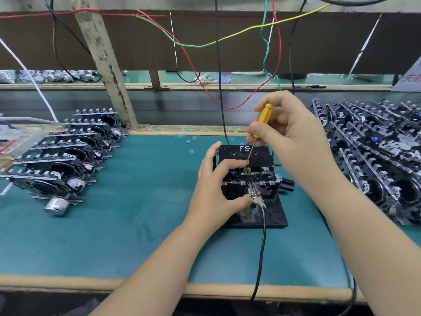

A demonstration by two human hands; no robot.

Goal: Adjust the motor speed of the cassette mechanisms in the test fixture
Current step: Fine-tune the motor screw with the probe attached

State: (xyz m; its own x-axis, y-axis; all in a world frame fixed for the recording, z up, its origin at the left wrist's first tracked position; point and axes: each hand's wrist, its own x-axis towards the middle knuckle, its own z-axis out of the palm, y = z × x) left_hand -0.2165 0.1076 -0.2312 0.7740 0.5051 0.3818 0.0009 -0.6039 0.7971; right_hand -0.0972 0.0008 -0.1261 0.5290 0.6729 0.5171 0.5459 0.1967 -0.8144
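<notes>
A worker's right hand (289, 135) pinches a yellow-handled screwdriver (262, 124), tip down in the cassette mechanism (248, 174) seated in the black test fixture (271, 215); the left hand (218, 190) grips the mechanism. A slipping tip could overshoot the speed setting.

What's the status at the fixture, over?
Right hand grips screwdriver, tip down on mechanism in fixture. Left hand steadies mechanism, thumb at clip. Nothing blocking.
</notes>
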